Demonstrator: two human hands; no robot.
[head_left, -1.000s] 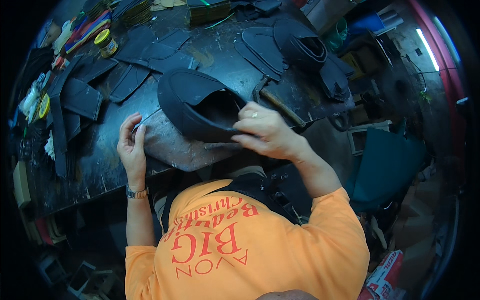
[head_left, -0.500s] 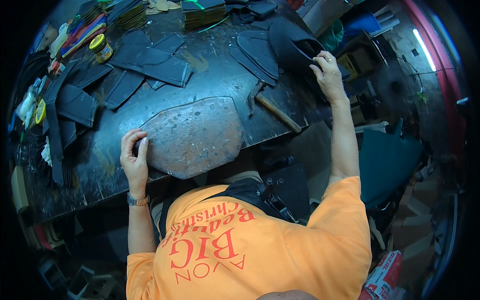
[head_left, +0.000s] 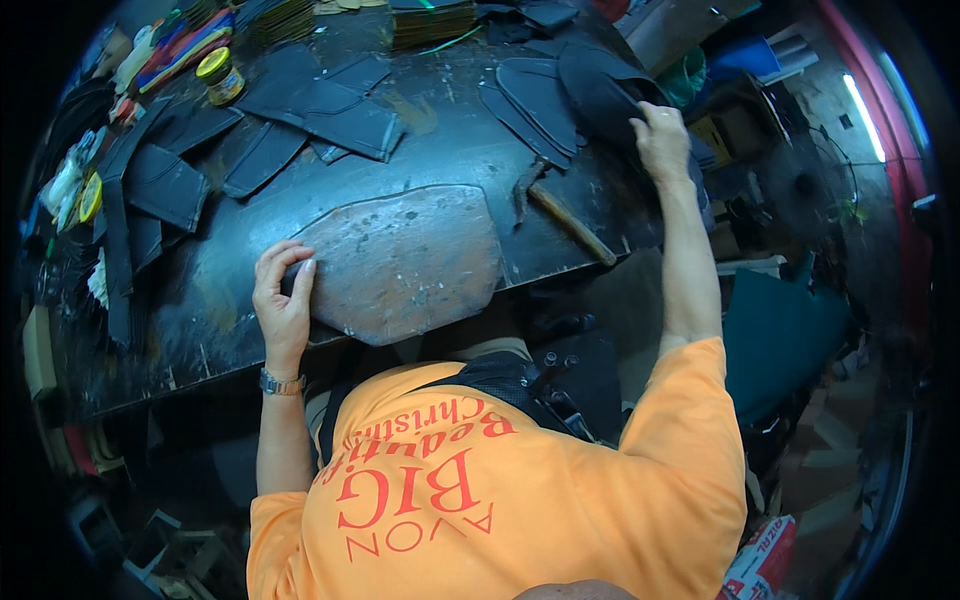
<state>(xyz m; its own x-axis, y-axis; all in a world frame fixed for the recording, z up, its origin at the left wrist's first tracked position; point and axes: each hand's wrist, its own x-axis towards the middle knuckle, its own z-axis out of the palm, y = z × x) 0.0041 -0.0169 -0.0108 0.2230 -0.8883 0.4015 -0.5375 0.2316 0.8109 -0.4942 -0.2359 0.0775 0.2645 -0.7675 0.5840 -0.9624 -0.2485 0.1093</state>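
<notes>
My left hand (head_left: 284,300) rests at the left edge of a worn, many-sided brown board (head_left: 410,262) lying at the table's front. Its fingers are bent and the thumb stands apart; I see nothing held in it. At the far right, my right hand (head_left: 662,145) has its fingers closed at the edge of a curved black leather-like piece (head_left: 598,90). The fingertips are partly hidden. Flat black rounded panels (head_left: 530,95) lie just left of that piece. A hammer (head_left: 570,224) with a wooden handle lies between the board and my right arm.
Black cut panels (head_left: 330,115) spread over the left of the dark table (head_left: 430,150). A jar with a yellow lid (head_left: 220,78) stands behind them. Stacked pieces (head_left: 432,25) sit at the back. Beyond the table's right edge is a dark green sheet (head_left: 785,335).
The whole view has shifted a little, moving the table's things slightly right. My right hand stays at the black piece, its fingers now more closed; my left hand stays by the board.
</notes>
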